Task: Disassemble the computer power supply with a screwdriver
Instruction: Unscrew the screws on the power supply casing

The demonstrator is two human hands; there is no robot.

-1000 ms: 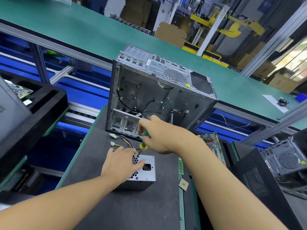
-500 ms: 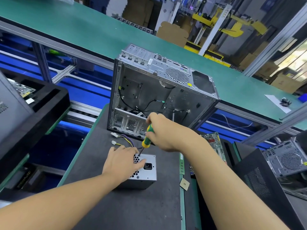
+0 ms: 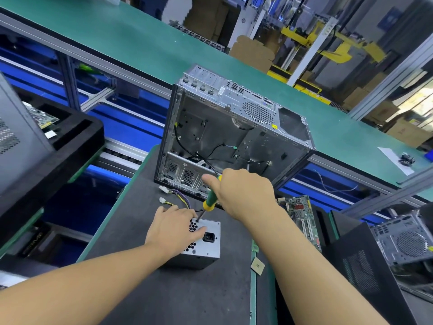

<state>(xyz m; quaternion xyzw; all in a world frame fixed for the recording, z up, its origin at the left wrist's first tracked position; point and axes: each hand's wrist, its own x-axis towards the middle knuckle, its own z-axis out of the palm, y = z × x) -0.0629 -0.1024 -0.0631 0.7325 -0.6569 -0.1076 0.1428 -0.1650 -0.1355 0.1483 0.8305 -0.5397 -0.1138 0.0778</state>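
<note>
Two bare hands at work over a dark mat (image 3: 145, 289). Left hand (image 3: 174, 228) spread flat on top of the power supply (image 3: 206, 247), palm down, thumb beside the black socket, pressing rather than gripping. Right hand (image 3: 243, 195) clenched round the green-and-yellow handle of the screwdriver (image 3: 209, 199), index finger stretched forward. Shaft slanting down and toward the left hand, tip touching the supply's grille face just beyond the left fingertips. Bundle of coloured wires (image 3: 180, 199) trailing off beyond the left hand, white plugs at the ends. Empty computer case (image 3: 234, 137) standing open-sided just past the right hand. Green circuit board (image 3: 302, 214) lying to the right of the right wrist.
</note>
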